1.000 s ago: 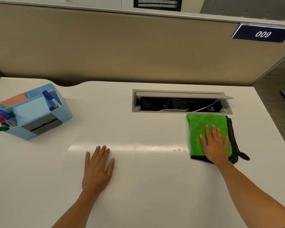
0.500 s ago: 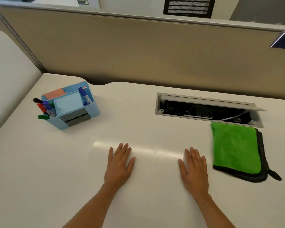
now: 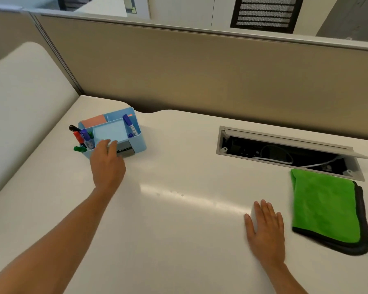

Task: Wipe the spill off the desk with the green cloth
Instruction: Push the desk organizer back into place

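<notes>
The green cloth, folded with a dark edge, lies flat at the right of the white desk. My right hand rests flat on the desk just left of the cloth, fingers apart, holding nothing. My left hand is stretched out to the blue organiser, with its fingertips on the organiser's front rim; whether it grips I cannot tell. A few tiny droplets show in the glare strip at mid-desk.
The organiser holds several markers and sticky notes. An open cable tray with wires is sunk into the desk behind the cloth. A beige partition closes off the back, and a neighbouring desk lies to the left.
My right hand left the cloth and settled on the desk to its left. My left hand has just moved forward and left to the organiser. The view has swung left.
</notes>
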Available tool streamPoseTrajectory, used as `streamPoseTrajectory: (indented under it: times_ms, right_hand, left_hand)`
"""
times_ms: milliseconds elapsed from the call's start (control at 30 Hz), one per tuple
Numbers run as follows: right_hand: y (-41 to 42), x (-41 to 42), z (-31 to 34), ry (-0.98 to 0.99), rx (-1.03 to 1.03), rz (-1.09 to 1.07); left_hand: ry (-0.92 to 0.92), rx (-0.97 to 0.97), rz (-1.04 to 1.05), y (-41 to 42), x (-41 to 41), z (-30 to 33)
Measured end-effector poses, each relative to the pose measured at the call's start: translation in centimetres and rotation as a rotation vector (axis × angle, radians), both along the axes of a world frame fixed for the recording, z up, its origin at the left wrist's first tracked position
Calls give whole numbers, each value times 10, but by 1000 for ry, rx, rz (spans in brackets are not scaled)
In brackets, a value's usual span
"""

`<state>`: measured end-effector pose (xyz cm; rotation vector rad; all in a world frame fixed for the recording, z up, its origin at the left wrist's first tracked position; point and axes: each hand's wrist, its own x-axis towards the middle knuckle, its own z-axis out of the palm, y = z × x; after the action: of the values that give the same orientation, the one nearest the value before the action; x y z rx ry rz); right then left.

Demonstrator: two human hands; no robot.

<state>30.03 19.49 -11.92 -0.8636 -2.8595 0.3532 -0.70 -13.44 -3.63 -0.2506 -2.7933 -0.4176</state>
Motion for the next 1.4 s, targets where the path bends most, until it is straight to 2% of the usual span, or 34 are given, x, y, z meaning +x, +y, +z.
streamPoseTrajectory:
  times_ms: [367,567,700,900,1400]
  right_hand:
    - [3,0,-5,-18,8,-8]
    - [4,1,-9,-3,2,-11]
    - [4,0,-10,-2,6,-11]
    - [5,0,-9,13,-5,-22]
    - [5,1,-13,64,-6,-15]
  left_hand:
    - [-86,-252,-57,-17,-35,14]
    - [-164,-225,-88,-18,-42,21]
    - [-172,-165,-186,-23,-51,30]
    - [-150,-158,-221,-11,-46,32]
    - [-123,-116,-462,117,-29,38]
